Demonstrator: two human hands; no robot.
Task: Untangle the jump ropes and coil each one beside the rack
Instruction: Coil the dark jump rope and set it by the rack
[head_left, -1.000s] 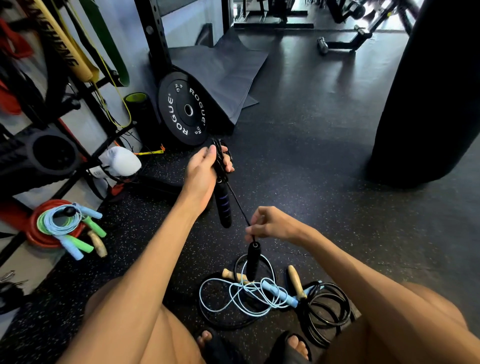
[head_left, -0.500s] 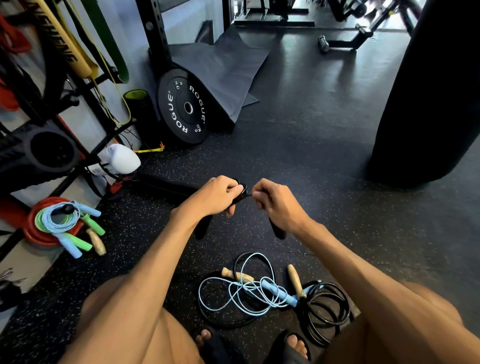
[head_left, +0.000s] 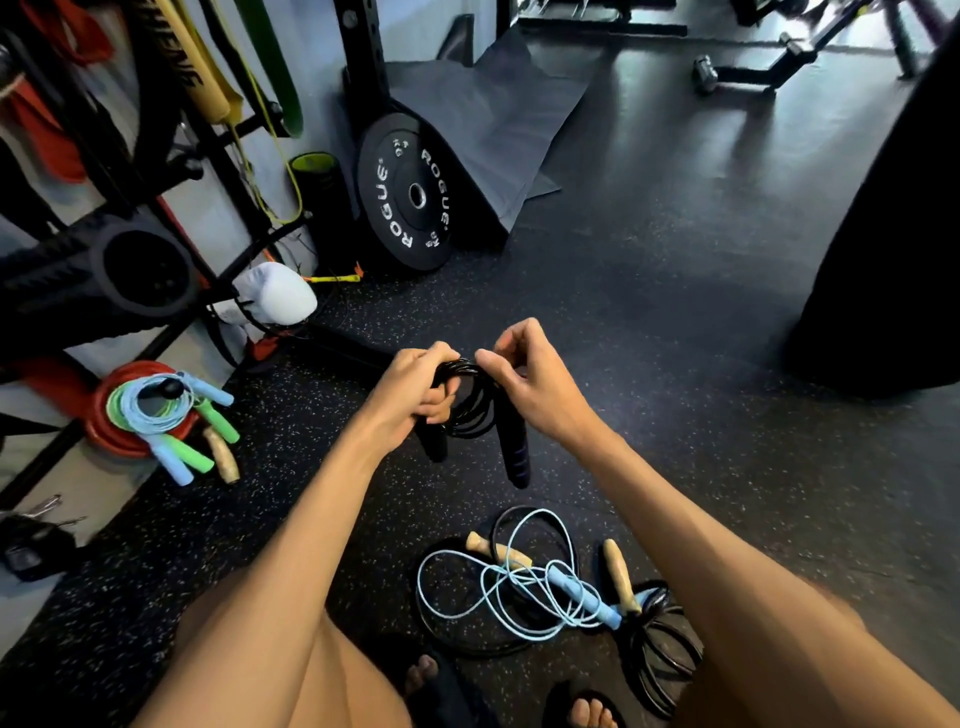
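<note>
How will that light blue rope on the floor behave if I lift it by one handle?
Probably floppy: the light blue rope lies in loose, uneven loops. It will likely drag the wooden-handled rope along, since their cords cross. The thin cord looks light.

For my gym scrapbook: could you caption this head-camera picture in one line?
Left hand and right hand grip a coiled black jump rope above tangled ropes on the floor.
</note>
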